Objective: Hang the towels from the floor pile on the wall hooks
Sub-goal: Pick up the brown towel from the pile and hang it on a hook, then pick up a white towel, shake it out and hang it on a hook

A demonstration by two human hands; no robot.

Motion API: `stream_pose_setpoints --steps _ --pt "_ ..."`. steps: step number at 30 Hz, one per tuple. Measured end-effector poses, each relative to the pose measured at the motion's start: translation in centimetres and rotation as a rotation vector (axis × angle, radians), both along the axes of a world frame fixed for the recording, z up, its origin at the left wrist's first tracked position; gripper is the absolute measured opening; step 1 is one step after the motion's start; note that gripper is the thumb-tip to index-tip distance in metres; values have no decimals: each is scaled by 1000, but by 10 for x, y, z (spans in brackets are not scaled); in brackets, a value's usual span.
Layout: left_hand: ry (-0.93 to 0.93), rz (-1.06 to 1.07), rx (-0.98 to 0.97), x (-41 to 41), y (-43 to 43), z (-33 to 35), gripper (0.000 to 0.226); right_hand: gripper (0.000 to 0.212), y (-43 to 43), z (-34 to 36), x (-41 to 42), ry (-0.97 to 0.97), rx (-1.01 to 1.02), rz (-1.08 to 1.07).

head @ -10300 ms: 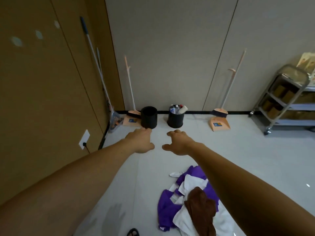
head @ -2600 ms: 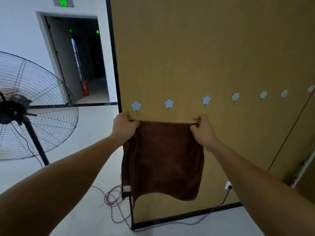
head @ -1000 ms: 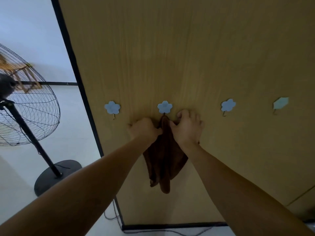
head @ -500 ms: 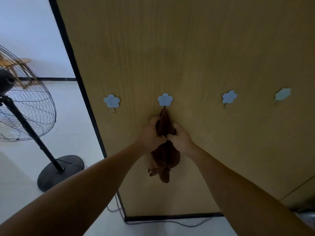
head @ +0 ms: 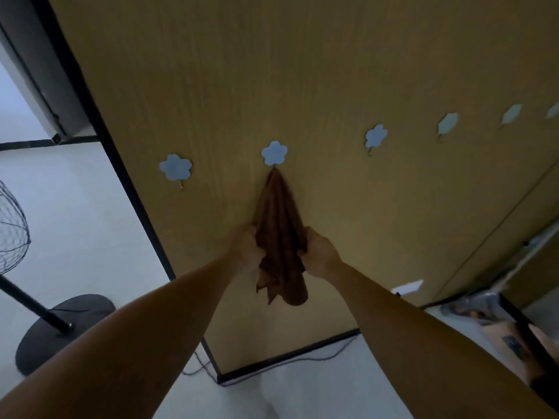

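Observation:
A brown towel [head: 279,219] hangs bunched from the second blue flower hook [head: 274,153] on the wooden wall. My left hand [head: 246,249] grips the towel's left side about halfway down. My right hand [head: 320,252] grips its right side at the same height. The towel's lower end droops below both hands. The first flower hook [head: 175,167] to the left is bare, and so is the third flower hook [head: 375,136] to the right. The floor pile is out of view.
More bare hooks [head: 447,124] run along the wall to the right. A standing fan's base [head: 60,325] and cage [head: 12,231] are on the left floor. A wall socket [head: 406,287] and a cable [head: 302,356] sit low on the wall. A mop head [head: 472,306] lies at the right.
My hands have slid down the towel from just under the hook to its middle. The towel now hangs stretched from the second hook. My view has turned a little to the right.

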State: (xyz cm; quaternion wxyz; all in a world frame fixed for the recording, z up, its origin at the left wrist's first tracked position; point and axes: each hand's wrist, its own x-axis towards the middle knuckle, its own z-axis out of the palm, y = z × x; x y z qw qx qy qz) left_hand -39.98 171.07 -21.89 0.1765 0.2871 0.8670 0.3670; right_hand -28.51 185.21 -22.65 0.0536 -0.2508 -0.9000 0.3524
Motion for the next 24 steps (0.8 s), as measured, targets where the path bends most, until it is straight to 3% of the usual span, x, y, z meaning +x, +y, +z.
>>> stream_pose_setpoints --steps 3,4,6,11,17,24 --pt "-199 -108 -67 4 -18 -27 57 34 -10 -24 25 -124 13 -127" --pt "-188 -132 -180 4 -24 -40 60 43 -14 -32 35 -180 5 -165" --pt "-57 -156 -395 6 -36 -63 44 59 -23 -48 56 -262 -21 -242" --pt "-39 -403 -432 45 -42 -92 46 68 -68 -74 120 -298 -101 -353" --pt "72 -819 -428 167 -9 -90 65 60 -104 -84 244 -279 -79 -570" --pt "214 -1246 -498 377 17 -120 71 51 -146 -120 466 -348 -157 -946"
